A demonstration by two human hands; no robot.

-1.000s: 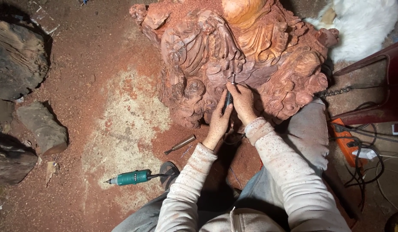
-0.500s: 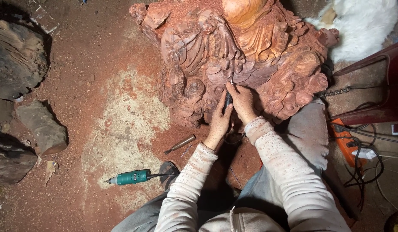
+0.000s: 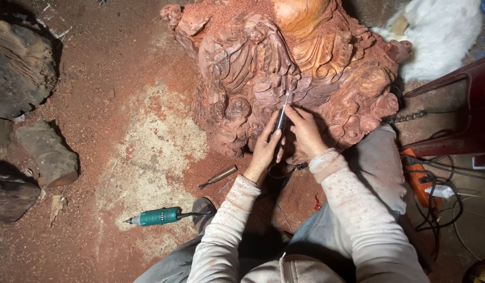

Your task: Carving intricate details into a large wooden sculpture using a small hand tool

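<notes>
Head view, looking straight down: both forearms in pale dusty sleeves reach up from the lower edge toward 12 o'clock and meet at the foot of a large reddish wood carving (image 3: 284, 68). The left hand (image 3: 264, 149) is cupped, fingers curled round a slim dark rotary handpiece (image 3: 279, 120), thumb side toward the work. The right hand (image 3: 304, 131) sits just beside it at 2 o'clock, fingertips pinching the same tool near its front end — the two hands are together, both clamped on the handpiece. Its thin bit points to 12 o'clock and its tip meets the carved folds near the middle of the carving's lower half.

On the sawdust-covered floor (image 3: 137, 157), at 9 o'clock of the left wrist, lies a short chisel (image 3: 218, 177); further out at 8 o'clock lies a green power tool (image 3: 157, 216), well apart from the hands. Rough wood blocks (image 3: 46, 152) sit at the far left.

Hard to read: the tool's body is mostly covered by the fingers, so its shape is unclear. The carving's top runs off the upper edge. At 3 o'clock an orange power strip (image 3: 418, 175) lies among tangled cables — where they lead cannot be told.
</notes>
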